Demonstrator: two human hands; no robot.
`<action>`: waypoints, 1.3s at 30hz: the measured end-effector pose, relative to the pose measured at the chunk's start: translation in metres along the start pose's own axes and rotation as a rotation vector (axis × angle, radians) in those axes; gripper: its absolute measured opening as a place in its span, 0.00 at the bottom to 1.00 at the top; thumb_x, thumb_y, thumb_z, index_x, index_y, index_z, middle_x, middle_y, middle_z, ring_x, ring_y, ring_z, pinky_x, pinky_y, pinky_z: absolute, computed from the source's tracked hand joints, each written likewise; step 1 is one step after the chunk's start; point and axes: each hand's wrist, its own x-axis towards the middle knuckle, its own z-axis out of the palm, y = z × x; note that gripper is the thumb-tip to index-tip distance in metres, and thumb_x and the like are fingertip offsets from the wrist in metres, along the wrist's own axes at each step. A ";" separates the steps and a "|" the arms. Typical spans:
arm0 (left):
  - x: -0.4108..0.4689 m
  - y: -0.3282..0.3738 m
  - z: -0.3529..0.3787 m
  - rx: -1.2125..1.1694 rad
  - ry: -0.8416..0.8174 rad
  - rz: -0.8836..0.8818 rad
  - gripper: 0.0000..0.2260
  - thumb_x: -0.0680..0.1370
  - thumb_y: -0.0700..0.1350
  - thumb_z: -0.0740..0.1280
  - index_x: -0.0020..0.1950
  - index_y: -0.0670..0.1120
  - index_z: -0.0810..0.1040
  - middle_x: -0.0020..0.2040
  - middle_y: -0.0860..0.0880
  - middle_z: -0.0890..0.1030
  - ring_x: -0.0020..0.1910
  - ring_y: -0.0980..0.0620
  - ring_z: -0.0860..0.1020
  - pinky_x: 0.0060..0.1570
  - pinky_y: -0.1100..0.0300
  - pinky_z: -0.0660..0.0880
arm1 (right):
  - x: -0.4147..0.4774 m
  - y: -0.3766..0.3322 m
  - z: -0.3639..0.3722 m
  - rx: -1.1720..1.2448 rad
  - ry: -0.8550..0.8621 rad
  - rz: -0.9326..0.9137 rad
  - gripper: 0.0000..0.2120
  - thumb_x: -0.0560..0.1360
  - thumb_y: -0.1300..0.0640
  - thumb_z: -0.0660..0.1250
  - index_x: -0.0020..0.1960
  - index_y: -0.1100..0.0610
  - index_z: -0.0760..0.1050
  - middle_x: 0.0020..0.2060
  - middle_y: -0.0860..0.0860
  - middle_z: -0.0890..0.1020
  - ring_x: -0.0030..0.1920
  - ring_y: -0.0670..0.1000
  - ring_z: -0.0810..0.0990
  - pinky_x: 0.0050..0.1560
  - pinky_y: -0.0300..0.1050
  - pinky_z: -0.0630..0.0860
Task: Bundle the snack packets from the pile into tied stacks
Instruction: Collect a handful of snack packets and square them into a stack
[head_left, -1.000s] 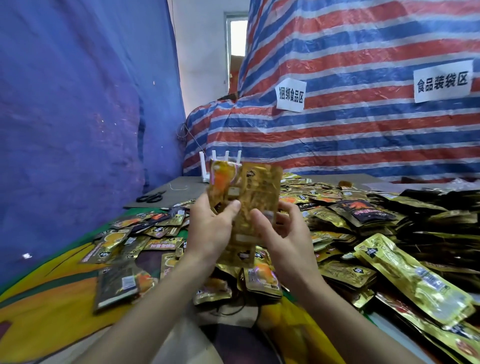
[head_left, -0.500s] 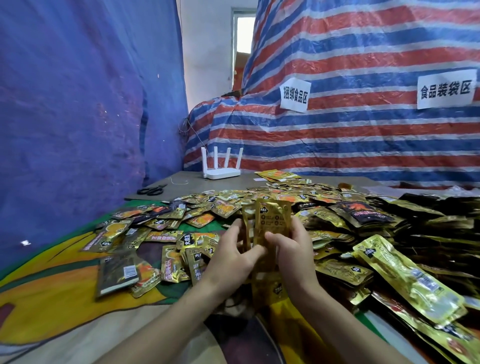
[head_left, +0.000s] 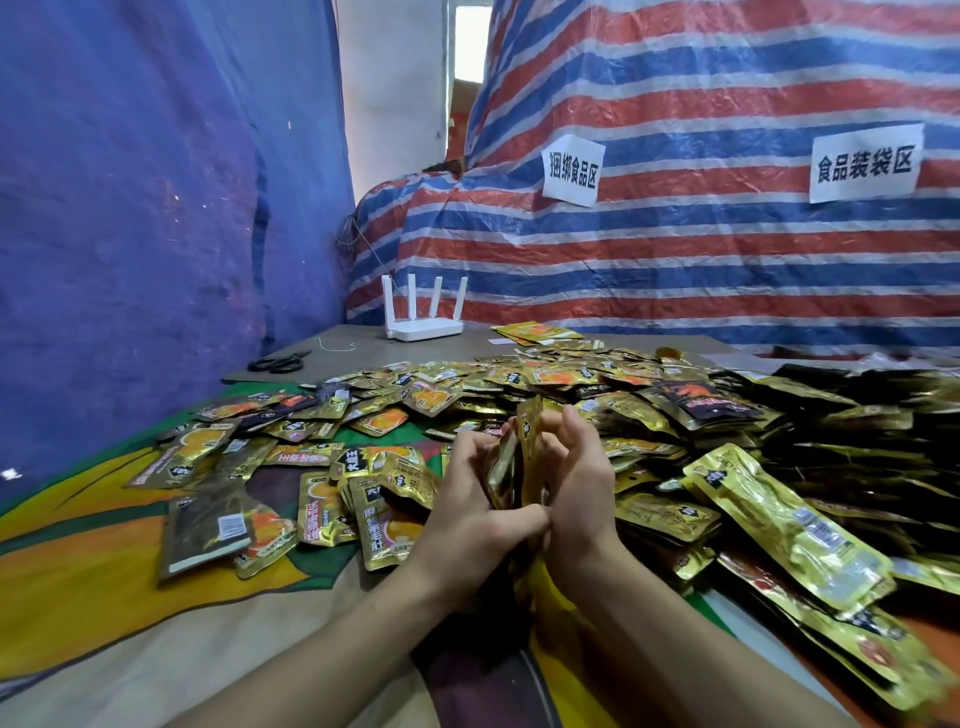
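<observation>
Several gold packets (head_left: 527, 452) stand clasped between left hand (head_left: 467, 514) and right hand (head_left: 579, 488).

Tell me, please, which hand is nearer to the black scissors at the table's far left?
Left. The left hand sits nearer the camera and right of the scissors; the right hand lies further right, across the gold packets both hold.

You have a single view, worn on your head and wide-angled, so the edges bow. It looks forward and slightly down across the surface (head_left: 363, 358), sitting close over your left hand (head_left: 467, 519) and right hand (head_left: 579, 493) and the packets (head_left: 530, 441) between them at lower centre. Farther off it faces the striped tarp (head_left: 675, 260); the blue tarp (head_left: 130, 234) fills the left.
</observation>
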 end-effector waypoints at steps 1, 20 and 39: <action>-0.001 -0.001 0.002 -0.022 -0.002 0.016 0.28 0.62 0.34 0.72 0.59 0.42 0.68 0.46 0.47 0.84 0.48 0.48 0.84 0.46 0.57 0.80 | 0.000 0.000 -0.001 -0.017 0.003 0.009 0.23 0.84 0.47 0.56 0.43 0.59 0.81 0.41 0.61 0.82 0.46 0.61 0.81 0.50 0.54 0.79; -0.006 0.010 0.013 -0.293 0.015 0.067 0.44 0.60 0.28 0.62 0.72 0.60 0.70 0.52 0.38 0.82 0.52 0.41 0.84 0.49 0.53 0.81 | 0.003 0.012 0.004 0.039 0.067 0.129 0.15 0.80 0.58 0.59 0.61 0.66 0.76 0.54 0.66 0.82 0.56 0.64 0.82 0.58 0.59 0.80; -0.005 0.022 0.022 0.034 -0.101 0.289 0.24 0.68 0.32 0.72 0.61 0.48 0.75 0.55 0.54 0.83 0.55 0.52 0.83 0.50 0.63 0.79 | -0.031 -0.049 -0.025 -0.608 -0.096 -0.183 0.09 0.74 0.67 0.64 0.49 0.55 0.78 0.44 0.52 0.82 0.44 0.44 0.82 0.40 0.40 0.81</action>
